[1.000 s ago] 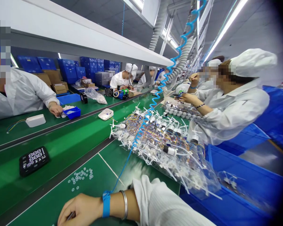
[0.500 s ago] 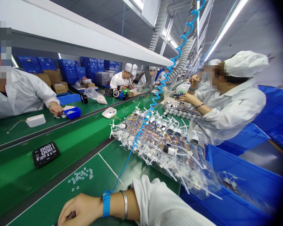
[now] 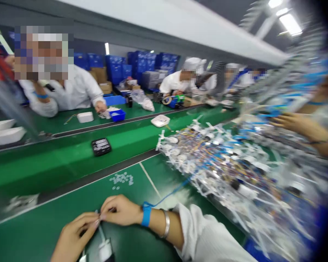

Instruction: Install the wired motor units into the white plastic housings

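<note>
Low over green table [image 3: 57, 225], left hand [image 3: 72, 238] and right hand [image 3: 121, 210] fingertips meet, pinching thin white tube [image 3: 101, 231].

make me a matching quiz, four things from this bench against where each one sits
Things:
1. black panel
2. white rings
3. blue strap
4. blue tray

Places:
A. on the right wrist, next to a metal bangle
B. far side of the belt, by a co-worker's hand
C. lying on the bright green belt
D. loose on the mat, ahead of the two hands

Pairs: 1-C, 2-D, 3-A, 4-B
</note>
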Demonstrator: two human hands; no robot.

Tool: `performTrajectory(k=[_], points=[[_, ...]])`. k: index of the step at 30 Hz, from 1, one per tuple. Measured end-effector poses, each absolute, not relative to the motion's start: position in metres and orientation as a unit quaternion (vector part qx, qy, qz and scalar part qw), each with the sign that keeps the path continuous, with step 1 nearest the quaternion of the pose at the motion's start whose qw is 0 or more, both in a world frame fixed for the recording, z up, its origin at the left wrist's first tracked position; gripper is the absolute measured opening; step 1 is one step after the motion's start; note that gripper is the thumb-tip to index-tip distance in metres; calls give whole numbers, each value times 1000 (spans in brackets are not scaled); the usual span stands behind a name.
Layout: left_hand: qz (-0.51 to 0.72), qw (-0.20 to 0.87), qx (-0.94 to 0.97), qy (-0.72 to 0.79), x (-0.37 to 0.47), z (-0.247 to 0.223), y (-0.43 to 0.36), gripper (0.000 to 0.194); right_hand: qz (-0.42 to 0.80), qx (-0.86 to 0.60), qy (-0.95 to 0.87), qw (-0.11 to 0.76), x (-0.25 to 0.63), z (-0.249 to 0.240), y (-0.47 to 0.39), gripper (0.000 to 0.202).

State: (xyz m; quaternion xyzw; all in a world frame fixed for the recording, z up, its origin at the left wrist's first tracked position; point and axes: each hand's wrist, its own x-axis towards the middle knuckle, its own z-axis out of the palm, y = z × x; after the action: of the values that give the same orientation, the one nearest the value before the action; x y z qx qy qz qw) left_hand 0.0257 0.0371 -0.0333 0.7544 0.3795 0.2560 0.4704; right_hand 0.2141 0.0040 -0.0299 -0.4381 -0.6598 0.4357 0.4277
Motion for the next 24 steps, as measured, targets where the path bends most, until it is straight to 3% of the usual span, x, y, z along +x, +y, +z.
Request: performTrajectory(k=[9,24], points=[[272,450,763,376,31,-14,30,17,466,-434,-655,407,214,-20,4,27],[262,448,768,374,30,-14,28,14,480,-436,-641,411,213,-18,2,25]])
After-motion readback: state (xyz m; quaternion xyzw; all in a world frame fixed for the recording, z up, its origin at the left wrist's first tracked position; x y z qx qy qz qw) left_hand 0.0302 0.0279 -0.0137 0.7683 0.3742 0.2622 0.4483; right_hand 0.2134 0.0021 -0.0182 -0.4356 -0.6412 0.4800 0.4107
